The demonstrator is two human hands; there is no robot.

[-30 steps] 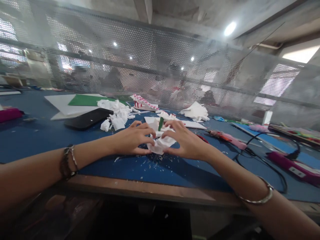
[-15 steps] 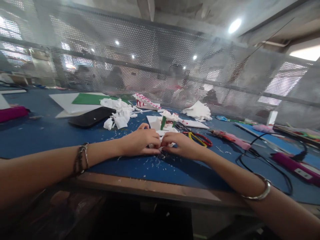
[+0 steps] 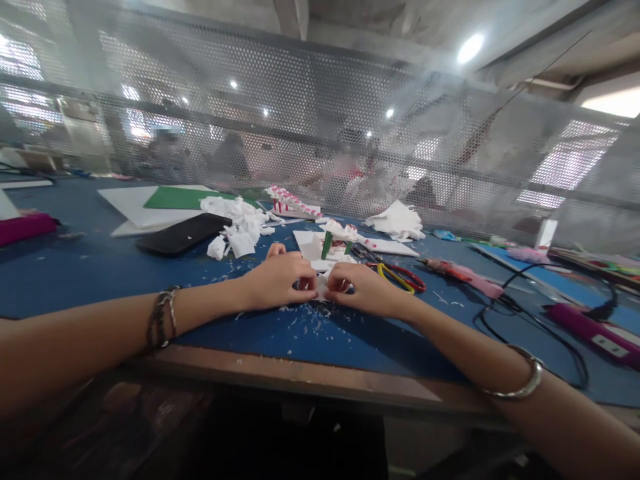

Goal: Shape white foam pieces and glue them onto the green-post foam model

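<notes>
My left hand [image 3: 285,279] and my right hand [image 3: 357,287] meet near the front of the blue table. Between their fingertips is a small white piece [image 3: 321,285], paper or thin foam; I cannot tell which. Both hands are closed, thumb against fingers, each pinching one side of it. Just behind them stands a small model [image 3: 327,245] with green posts and a white, red-flecked top. Scissors with red and yellow handles [image 3: 397,277] lie to the right of my right hand. White scraps [image 3: 300,327] are strewn over the table below my hands.
A black phone-like slab [image 3: 185,235] and crumpled white scraps [image 3: 243,223] lie to the left. On the right are a pink-handled tool [image 3: 465,277], a black cable [image 3: 570,353] and a purple power strip [image 3: 593,333]. Behind the table rises a perforated metal screen [image 3: 300,133].
My fingers have shifted slightly apart and curled, so more of the white piece shows between them. The things on the table stay where they were.
</notes>
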